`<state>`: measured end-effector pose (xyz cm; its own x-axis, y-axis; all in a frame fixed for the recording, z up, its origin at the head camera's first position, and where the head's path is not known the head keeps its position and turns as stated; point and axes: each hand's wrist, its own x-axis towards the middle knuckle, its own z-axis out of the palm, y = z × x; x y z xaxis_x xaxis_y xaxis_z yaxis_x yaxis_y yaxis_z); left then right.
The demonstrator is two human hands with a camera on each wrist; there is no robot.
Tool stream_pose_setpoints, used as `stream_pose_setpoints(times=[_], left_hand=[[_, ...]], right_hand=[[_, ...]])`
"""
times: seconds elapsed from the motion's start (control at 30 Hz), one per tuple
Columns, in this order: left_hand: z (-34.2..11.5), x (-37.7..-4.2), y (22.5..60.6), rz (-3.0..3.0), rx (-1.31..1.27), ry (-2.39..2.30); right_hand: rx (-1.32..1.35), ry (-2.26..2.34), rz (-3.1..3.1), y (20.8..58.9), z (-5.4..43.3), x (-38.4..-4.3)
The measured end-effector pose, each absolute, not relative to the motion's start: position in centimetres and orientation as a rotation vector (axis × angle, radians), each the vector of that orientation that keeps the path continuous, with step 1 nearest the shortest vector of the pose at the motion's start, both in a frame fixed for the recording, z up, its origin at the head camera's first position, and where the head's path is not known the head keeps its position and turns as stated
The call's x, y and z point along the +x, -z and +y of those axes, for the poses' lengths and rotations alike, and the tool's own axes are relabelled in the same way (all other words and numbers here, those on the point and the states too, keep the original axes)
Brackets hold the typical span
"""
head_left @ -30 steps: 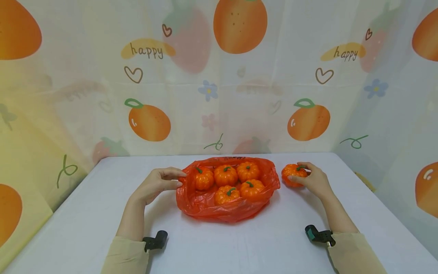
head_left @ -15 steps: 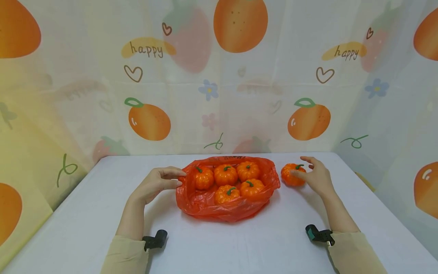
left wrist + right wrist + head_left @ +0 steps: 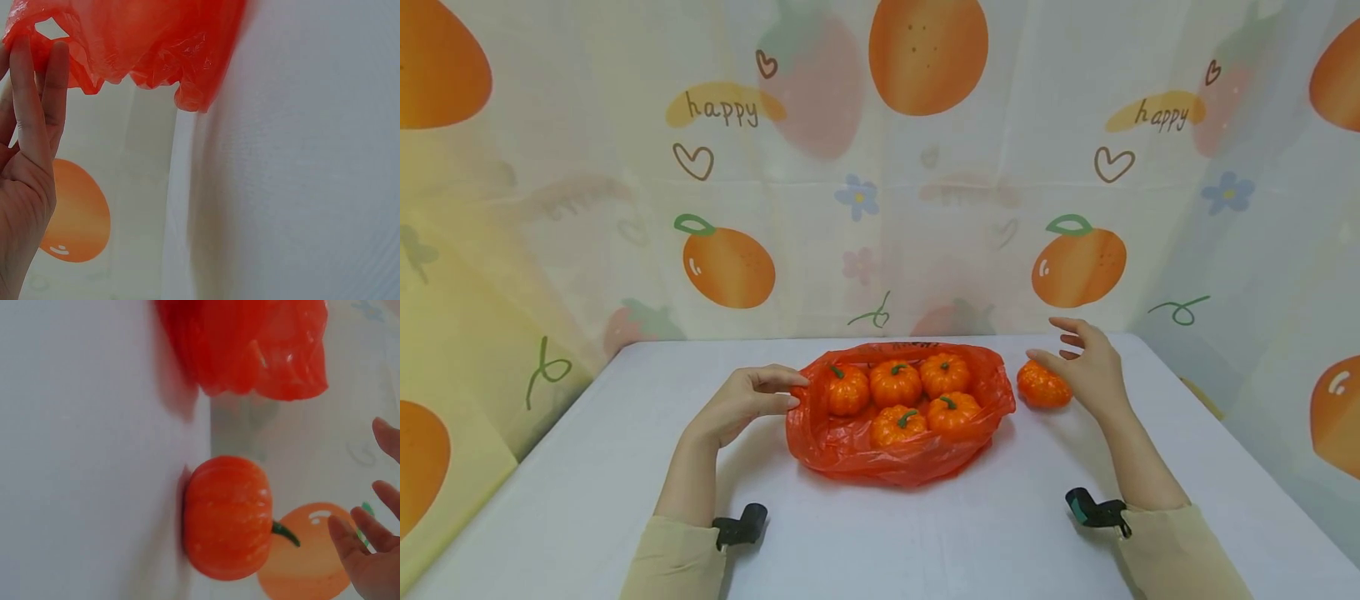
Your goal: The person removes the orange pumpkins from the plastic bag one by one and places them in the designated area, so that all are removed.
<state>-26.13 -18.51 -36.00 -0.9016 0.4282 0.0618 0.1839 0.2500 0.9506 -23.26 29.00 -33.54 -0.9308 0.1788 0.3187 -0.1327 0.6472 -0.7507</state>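
Observation:
A red plastic bag (image 3: 880,467) sits on the table with its mouth wide and several small orange pumpkins (image 3: 894,383) with green stems inside. My left hand (image 3: 741,406) pinches the bag's left rim; in the left wrist view its fingers (image 3: 28,106) reach up to the thin red plastic. One more pumpkin (image 3: 1042,387) stands on the table just right of the bag. Over it is my right hand (image 3: 1092,371), fingers spread and holding nothing. The right wrist view shows that pumpkin (image 3: 228,517) upright, apart from the right hand's fingers (image 3: 372,531).
The table (image 3: 880,550) has a white cover. Behind it hangs a fruit-printed curtain (image 3: 895,233), which also runs along both sides. A black wrist camera (image 3: 741,527) is strapped at the left sleeve, another wrist camera (image 3: 1096,510) at the right.
My right hand has let go of the pumpkin beside the bag and risen above it, with its fingers spreading. The pumpkin stays on the table. My left hand has kept its place at the bag.

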Motion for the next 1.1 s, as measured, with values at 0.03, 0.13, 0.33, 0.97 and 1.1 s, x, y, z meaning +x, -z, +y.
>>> stream_pose_setpoints(times=[0.03, 0.13, 0.33, 0.97, 1.1], left_hand=[[-18.5, -26.1, 36.0, 2.31, 0.572, -1.71], [-18.5, -26.1, 36.0, 2.31, 0.571, -1.71], [-18.5, -26.1, 36.0, 2.309, 0.581, -1.709], [-18.6, -26.2, 36.1, 2.307, 0.584, -1.706], [-18.5, -26.2, 36.0, 2.304, 0.582, -1.706]], right_hand=[[-0.017, -1.187, -2.503, 33.3, 28.8, -23.2], [0.029, -1.216, -2.502, 32.8, 28.1, -23.3], [0.11, -1.255, -2.524, 32.1, 26.7, -23.9], [0.427, -1.336, -2.581, 32.0, 21.8, -24.6], [0.486, -1.357, -2.605, 32.0, 20.7, -24.4]])
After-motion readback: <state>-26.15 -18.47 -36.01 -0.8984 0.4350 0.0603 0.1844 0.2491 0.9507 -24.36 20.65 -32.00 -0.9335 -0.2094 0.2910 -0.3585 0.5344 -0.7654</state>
